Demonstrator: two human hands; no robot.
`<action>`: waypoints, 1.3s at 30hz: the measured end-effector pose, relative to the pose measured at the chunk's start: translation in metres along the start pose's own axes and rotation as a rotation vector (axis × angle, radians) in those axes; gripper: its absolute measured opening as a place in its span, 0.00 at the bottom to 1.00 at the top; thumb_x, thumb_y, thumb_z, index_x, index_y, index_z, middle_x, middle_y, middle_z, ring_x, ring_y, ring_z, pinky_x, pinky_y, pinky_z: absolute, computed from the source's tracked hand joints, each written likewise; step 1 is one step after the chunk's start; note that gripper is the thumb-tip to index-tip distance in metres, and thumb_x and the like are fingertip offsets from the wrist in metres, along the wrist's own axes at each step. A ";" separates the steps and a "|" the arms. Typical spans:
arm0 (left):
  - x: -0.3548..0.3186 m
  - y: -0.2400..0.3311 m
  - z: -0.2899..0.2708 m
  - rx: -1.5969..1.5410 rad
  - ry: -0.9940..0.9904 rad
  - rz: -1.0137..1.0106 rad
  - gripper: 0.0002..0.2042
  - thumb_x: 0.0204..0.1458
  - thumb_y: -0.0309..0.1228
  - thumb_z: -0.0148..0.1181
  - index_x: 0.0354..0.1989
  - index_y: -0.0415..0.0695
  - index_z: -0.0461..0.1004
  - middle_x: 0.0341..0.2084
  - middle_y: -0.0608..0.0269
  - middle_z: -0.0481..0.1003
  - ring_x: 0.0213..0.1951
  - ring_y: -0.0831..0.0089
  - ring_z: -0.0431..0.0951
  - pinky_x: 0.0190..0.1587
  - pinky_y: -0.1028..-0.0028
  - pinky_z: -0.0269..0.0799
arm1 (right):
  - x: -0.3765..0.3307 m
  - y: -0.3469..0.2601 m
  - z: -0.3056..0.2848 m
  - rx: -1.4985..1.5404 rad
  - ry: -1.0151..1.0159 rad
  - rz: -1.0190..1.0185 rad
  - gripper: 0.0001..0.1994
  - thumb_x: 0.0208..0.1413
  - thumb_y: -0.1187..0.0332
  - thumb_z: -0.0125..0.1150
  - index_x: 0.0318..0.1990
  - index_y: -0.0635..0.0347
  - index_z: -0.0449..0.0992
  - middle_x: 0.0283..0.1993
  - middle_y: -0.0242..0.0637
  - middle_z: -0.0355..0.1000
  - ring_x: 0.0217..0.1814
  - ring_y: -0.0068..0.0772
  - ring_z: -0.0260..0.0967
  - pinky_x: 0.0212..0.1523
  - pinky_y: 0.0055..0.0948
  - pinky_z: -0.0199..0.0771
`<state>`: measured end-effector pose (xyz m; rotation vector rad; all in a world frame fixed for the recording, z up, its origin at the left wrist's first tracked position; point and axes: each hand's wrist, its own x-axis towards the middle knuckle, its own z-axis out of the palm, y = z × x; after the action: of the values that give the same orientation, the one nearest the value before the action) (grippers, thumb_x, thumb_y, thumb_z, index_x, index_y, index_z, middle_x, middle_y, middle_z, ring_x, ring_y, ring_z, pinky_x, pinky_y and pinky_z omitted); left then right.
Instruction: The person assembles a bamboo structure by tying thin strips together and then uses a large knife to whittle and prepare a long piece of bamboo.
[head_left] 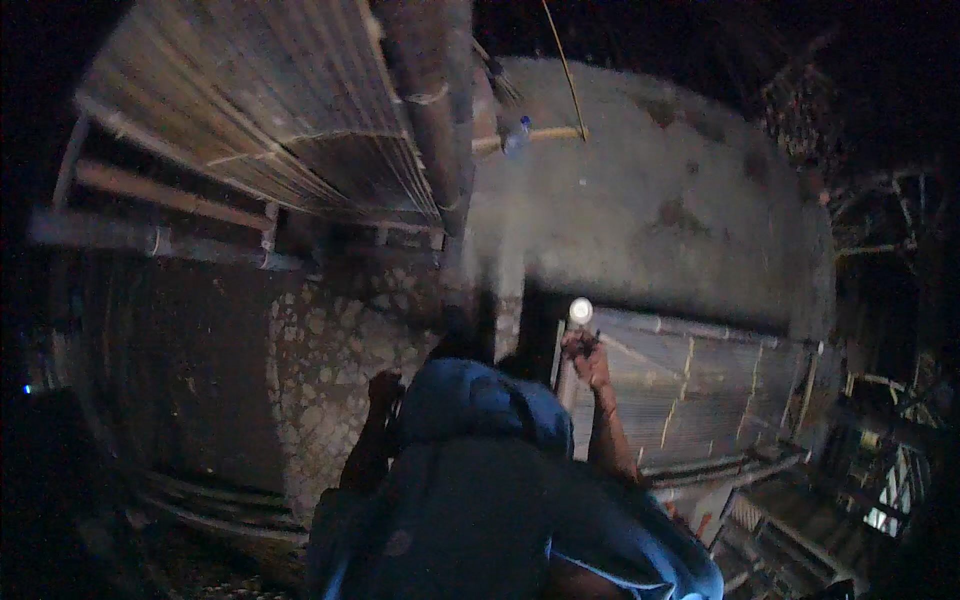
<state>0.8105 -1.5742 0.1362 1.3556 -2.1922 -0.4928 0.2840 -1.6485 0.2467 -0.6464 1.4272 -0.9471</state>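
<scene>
A small round lit lamp glows white at the fingertips of my right hand. The fingers of that hand are bent closed below the glow, and the lamp's body is hidden by them. My right forearm reaches up beside a bamboo-slat platform. On the other side of my dark blue clothing, my left hand is a dark shape in shadow, over stony ground. Its fingers do not show clearly, nor does anything in them.
A slatted bamboo panel slopes at upper left beside a thick post. Ahead stands a stained grey wall, with a clear bottle with a blue cap near a wooden bar. Stony ground lies left; wooden framing stands lower right.
</scene>
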 end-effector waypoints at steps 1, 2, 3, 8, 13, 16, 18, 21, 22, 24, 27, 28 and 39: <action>0.024 0.008 -0.006 -0.595 0.018 -0.623 0.17 0.49 0.35 0.66 0.44 0.39 0.78 0.31 0.51 0.80 0.29 0.60 0.82 0.32 0.59 0.78 | -0.004 0.000 -0.012 0.141 -0.020 -0.096 0.19 0.56 0.59 0.68 0.49 0.61 0.75 0.38 0.38 0.77 0.39 0.28 0.74 0.44 0.32 0.75; 0.048 0.002 -0.017 -1.140 0.092 -1.263 0.17 0.46 0.30 0.70 0.44 0.38 0.78 0.33 0.53 0.80 0.28 0.60 0.82 0.30 0.61 0.79 | 0.003 -0.023 -0.002 -0.064 0.050 -0.047 0.16 0.57 0.61 0.68 0.45 0.63 0.76 0.36 0.37 0.77 0.36 0.27 0.74 0.41 0.30 0.75; 0.048 -0.018 -0.046 -1.024 0.063 -1.095 0.16 0.49 0.29 0.68 0.46 0.37 0.77 0.33 0.53 0.80 0.28 0.60 0.82 0.30 0.60 0.80 | 0.011 -0.057 0.025 -0.241 0.075 0.007 0.12 0.57 0.64 0.67 0.42 0.64 0.78 0.34 0.36 0.77 0.33 0.26 0.74 0.37 0.28 0.75; 0.214 0.016 -0.020 -1.199 0.188 -1.112 0.12 0.61 0.30 0.54 0.48 0.37 0.75 0.30 0.56 0.78 0.27 0.65 0.79 0.28 0.65 0.76 | 0.087 -0.086 -0.069 0.004 0.092 -0.106 0.14 0.55 0.65 0.69 0.41 0.67 0.78 0.32 0.33 0.78 0.32 0.27 0.75 0.35 0.28 0.76; 0.246 -0.041 0.029 -0.280 0.206 -0.644 0.10 0.58 0.33 0.56 0.41 0.40 0.78 0.30 0.56 0.79 0.31 0.64 0.80 0.32 0.65 0.77 | 0.282 -0.168 -0.055 -0.270 -0.178 -0.331 0.15 0.53 0.58 0.64 0.37 0.64 0.78 0.32 0.30 0.77 0.35 0.28 0.75 0.43 0.34 0.76; 0.280 -0.009 0.108 -0.865 0.020 -1.340 0.15 0.61 0.35 0.49 0.45 0.40 0.78 0.40 0.56 0.79 0.44 0.65 0.80 0.48 0.61 0.76 | 0.413 -0.253 -0.073 -0.191 -0.332 -0.539 0.10 0.58 0.66 0.64 0.40 0.62 0.77 0.33 0.28 0.73 0.34 0.23 0.70 0.39 0.27 0.73; 0.280 0.040 0.135 -0.739 0.005 -1.274 0.15 0.59 0.36 0.50 0.45 0.40 0.78 0.40 0.56 0.80 0.44 0.64 0.80 0.48 0.60 0.76 | 0.450 -0.307 -0.040 0.024 -0.444 -0.404 0.10 0.58 0.67 0.66 0.42 0.62 0.77 0.33 0.27 0.73 0.34 0.20 0.69 0.39 0.24 0.73; 0.314 0.101 0.176 -0.344 -0.079 -1.014 0.15 0.55 0.37 0.55 0.45 0.42 0.78 0.39 0.56 0.80 0.42 0.62 0.81 0.46 0.59 0.76 | 0.494 -0.404 -0.003 0.065 -0.413 -0.223 0.08 0.58 0.70 0.66 0.42 0.62 0.77 0.33 0.27 0.73 0.34 0.19 0.69 0.40 0.24 0.73; 0.310 0.116 0.178 -0.292 -0.048 -1.032 0.15 0.54 0.37 0.56 0.44 0.42 0.78 0.39 0.56 0.80 0.42 0.61 0.81 0.46 0.59 0.76 | 0.504 -0.430 0.029 0.069 -0.458 -0.207 0.08 0.58 0.71 0.66 0.42 0.62 0.77 0.33 0.27 0.73 0.35 0.19 0.68 0.40 0.24 0.73; 0.333 0.131 0.193 -0.248 -0.029 -1.017 0.16 0.51 0.38 0.59 0.44 0.43 0.79 0.38 0.57 0.80 0.41 0.60 0.81 0.45 0.59 0.76 | 0.532 -0.473 0.050 -0.511 -0.379 -0.570 0.11 0.57 0.70 0.66 0.46 0.62 0.76 0.35 0.29 0.74 0.37 0.21 0.70 0.42 0.26 0.74; 0.352 0.135 0.203 -0.148 0.046 -0.917 0.17 0.47 0.39 0.63 0.44 0.45 0.79 0.37 0.57 0.81 0.39 0.58 0.81 0.43 0.58 0.76 | 0.585 -0.508 0.088 -0.662 -0.340 -0.800 0.12 0.58 0.64 0.63 0.44 0.60 0.74 0.37 0.35 0.74 0.40 0.32 0.72 0.44 0.33 0.74; 0.348 0.133 0.197 -0.080 0.080 -0.866 0.18 0.46 0.40 0.64 0.44 0.45 0.79 0.36 0.57 0.81 0.39 0.57 0.81 0.43 0.57 0.76 | 0.590 -0.512 0.111 -0.643 -0.359 -0.800 0.12 0.58 0.64 0.63 0.44 0.60 0.74 0.37 0.35 0.74 0.40 0.32 0.72 0.44 0.33 0.74; 0.463 0.156 0.156 -1.086 0.914 -1.083 0.22 0.51 0.41 0.64 0.52 0.46 0.75 0.47 0.56 0.78 0.44 0.56 0.78 0.50 0.55 0.73 | 0.761 -0.637 0.193 -0.764 -0.269 -1.255 0.30 0.46 0.56 0.76 0.52 0.65 0.71 0.47 0.45 0.75 0.48 0.40 0.75 0.51 0.36 0.74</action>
<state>0.4348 -1.9174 0.2036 1.4773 -0.1886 -0.9567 0.2994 -2.6472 0.4039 -2.3029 1.0153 -1.1227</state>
